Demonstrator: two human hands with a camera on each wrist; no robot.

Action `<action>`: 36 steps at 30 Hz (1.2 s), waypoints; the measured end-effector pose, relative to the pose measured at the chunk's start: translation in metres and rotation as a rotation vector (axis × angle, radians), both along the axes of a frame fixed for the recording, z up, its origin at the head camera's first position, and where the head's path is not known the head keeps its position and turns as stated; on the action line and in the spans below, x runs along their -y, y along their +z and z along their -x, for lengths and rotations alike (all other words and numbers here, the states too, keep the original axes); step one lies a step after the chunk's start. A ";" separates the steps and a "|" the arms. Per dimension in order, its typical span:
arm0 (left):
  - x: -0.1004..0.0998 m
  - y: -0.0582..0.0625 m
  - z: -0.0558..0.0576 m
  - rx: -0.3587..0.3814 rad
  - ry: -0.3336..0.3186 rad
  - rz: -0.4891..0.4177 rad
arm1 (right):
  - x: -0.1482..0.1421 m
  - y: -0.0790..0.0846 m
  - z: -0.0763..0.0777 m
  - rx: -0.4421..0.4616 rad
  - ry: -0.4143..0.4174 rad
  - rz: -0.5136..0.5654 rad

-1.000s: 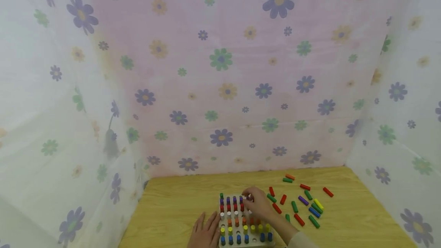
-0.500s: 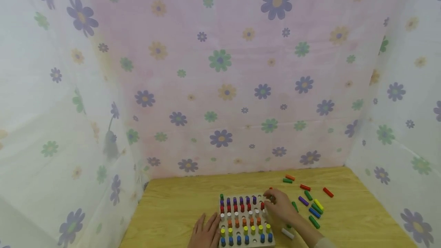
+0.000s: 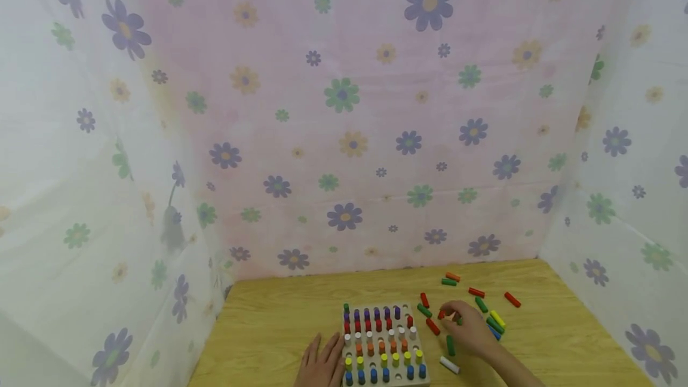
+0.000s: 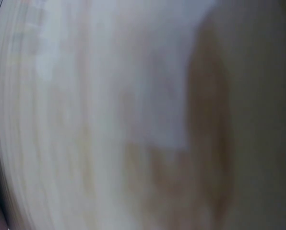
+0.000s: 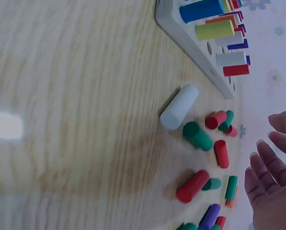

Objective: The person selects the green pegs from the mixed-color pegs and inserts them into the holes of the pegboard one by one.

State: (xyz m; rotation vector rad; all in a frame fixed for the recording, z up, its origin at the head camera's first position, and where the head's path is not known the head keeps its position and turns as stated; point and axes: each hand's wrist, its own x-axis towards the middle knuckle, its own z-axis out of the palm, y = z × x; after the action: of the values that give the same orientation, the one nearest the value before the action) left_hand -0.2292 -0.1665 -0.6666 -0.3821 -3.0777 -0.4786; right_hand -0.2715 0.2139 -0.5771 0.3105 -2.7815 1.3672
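Observation:
A pale wooden pegboard [image 3: 424, 346] stands on the table with rows of blue, yellow, orange, white, red and purple pegs. A green peg [image 3: 346, 307] is in its far left corner. My left hand [image 3: 321, 363] lies with straight fingers along the board's left edge. To the board's right, my right hand [image 3: 466, 327] is over the loose pegs. Its fingertips are right at a red peg [image 3: 441, 315] in the head view. In the right wrist view the right hand [image 5: 277, 172] has its thumb and fingers apart, nothing between them. The left wrist view is a blur.
Several loose pegs lie on the table [image 3: 269, 315] around the right hand, among them a white peg [image 3: 450, 364], a green peg [image 3: 450, 345] and a yellow peg [image 3: 497, 318]. Flowered cloth [image 3: 344, 136] encloses the table's back and sides.
My right hand has moved rightward from the board's far rows to the loose pegs, uncovering purple and red pegs and the white peg on the table. The left hand has stayed at the board.

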 end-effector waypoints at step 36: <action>0.000 0.001 -0.002 0.001 0.004 0.006 | -0.082 -0.037 -0.032 0.228 -0.225 -0.159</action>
State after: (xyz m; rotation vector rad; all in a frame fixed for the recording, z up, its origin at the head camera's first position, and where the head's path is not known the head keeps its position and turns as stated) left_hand -0.2276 -0.1666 -0.6651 -0.3757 -3.0805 -0.4703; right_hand -0.2391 0.2962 -0.6140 -0.1647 -2.9994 1.2022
